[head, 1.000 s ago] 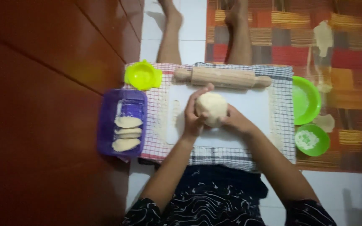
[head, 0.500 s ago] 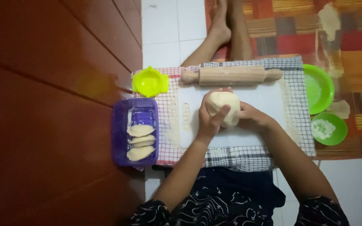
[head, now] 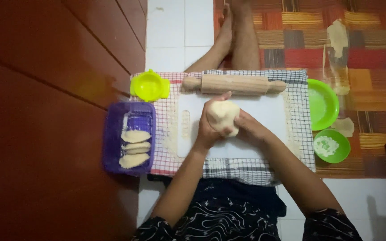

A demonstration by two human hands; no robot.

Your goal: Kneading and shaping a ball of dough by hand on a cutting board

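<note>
Cupping a pale round ball of dough [head: 222, 117], the left hand [head: 208, 129] and right hand [head: 249, 127] are closing around it from both sides above a white plastic cutting board [head: 264, 111]. Just beyond the hands a wooden rolling pin [head: 234, 84] is lying; bare board is stretching right of the right hand. A checked cloth [head: 246, 167] is covering the white tiled floor [head: 175, 31].

Pale cream dough [head: 223, 115]. White board [head: 264, 117] on black-and-white checked cloth [head: 246, 167]. Purple tray [head: 112, 143]. Yellow-green mould [head: 149, 86]. Two bright green bowls [head: 325, 105]. Light wooden pin [head: 234, 84]. Red-orange patchwork mat [head: 300, 40].
</note>
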